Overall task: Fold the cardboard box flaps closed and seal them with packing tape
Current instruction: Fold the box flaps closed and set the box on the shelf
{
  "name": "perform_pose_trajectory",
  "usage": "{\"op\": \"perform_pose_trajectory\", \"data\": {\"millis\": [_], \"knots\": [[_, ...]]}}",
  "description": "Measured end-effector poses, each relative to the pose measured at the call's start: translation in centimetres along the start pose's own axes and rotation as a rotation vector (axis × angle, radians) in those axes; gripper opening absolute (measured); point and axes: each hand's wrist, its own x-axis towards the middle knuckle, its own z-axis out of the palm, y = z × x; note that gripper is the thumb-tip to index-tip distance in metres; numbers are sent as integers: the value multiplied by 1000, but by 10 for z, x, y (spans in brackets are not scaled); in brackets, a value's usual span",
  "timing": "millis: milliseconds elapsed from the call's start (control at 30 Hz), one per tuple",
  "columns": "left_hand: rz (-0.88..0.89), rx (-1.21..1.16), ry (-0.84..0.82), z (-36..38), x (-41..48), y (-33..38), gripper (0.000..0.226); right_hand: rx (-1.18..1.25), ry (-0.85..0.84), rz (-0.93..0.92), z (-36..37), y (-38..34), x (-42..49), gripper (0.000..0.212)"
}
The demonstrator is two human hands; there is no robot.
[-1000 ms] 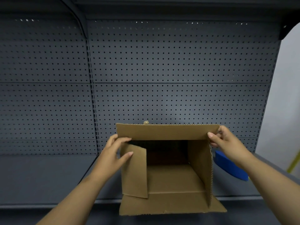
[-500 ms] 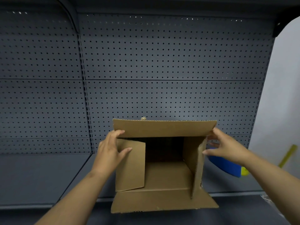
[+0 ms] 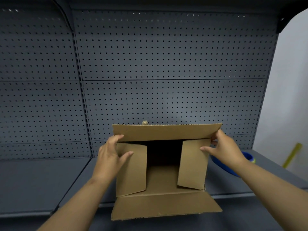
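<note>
A brown cardboard box [image 3: 160,178] lies on a grey shelf with its open side facing me. The top flap [image 3: 166,131] sticks out level and the bottom flap [image 3: 166,205] hangs over the shelf's front edge. My left hand [image 3: 110,154] presses the left side flap [image 3: 133,172] inward, its fingertips at the top flap's lower edge. On the other side, my right hand [image 3: 223,150] pushes the right side flap [image 3: 191,167] inward, thumb on its face. Both side flaps stand nearly folded across the opening, with a dark gap between them. I cannot make out any packing tape.
A blue rounded object [image 3: 223,166] lies on the shelf [image 3: 41,180] right of the box, partly hidden by my right wrist. A small tan thing [image 3: 144,122] peeks above the top flap. Grey pegboard [image 3: 166,55] backs the shelf. A yellow stick [image 3: 292,155] leans by the white wall.
The right side flap has swung from pointing outward to nearly across the opening under my right hand. The left flap has folded a little further in. The view has shifted slightly.
</note>
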Motion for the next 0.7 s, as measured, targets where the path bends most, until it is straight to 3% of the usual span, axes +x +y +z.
{"op": "perform_pose_trajectory", "data": {"millis": [167, 300, 433, 500, 567, 633, 700], "knots": [[-86, -101, 60, 4, -2, -6, 90, -4, 19, 26, 7, 3, 0, 62], [-113, -228, 32, 2, -5, -11, 113, 48, -19, -131, 8, 9, -4, 61], [-91, -248, -129, -11, -4, -15, 78, -157, -179, -355, -1, 17, -3, 62], [50, -149, -230, -20, -3, -24, 77, -235, -309, -347, -9, 18, -4, 78], [197, -15, -350, -27, 2, -35, 87, -324, -466, -336, -14, 19, -3, 109], [253, 116, -461, -35, 5, -42, 95, -445, -613, -323, -19, 16, -2, 133], [273, 217, -587, -43, 8, -42, 111, -543, -712, -294, -24, 11, -1, 141]]}}
